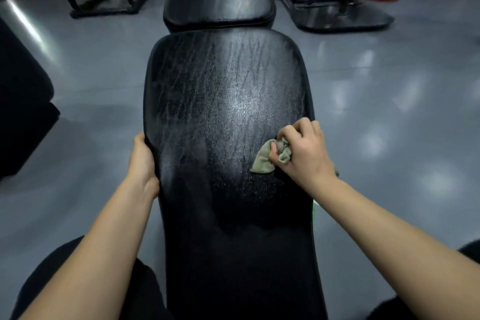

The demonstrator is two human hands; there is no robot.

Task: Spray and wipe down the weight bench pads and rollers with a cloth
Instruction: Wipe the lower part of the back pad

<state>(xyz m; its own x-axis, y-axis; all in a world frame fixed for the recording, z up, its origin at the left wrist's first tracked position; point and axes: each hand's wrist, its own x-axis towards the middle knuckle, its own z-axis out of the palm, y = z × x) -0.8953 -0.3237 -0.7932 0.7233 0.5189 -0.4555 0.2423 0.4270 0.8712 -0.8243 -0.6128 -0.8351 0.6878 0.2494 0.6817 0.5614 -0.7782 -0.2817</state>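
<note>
While right hand (304, 153) grips cloth (265, 161), pad (223, 101) runs lengthwise away.

Bench pad (207, 101): black grained vinyl-like cover, creased, sheen under fine droplets. Cloth (263, 161): soft matt grey-green fabric, crumpled. Floor (389, 112): grey, glossy, reflective.

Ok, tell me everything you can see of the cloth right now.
The cloth is small, dull grey-green, soft-looking fabric, crumpled. The right hand grips its bunched part with curled fingers; a loose flap lies flat to the hand's left on the long bench pad, near the pad's right edge, where the surface is speckled with droplets. A scrap seems to show past the wrist. Nothing else touches it.
</note>
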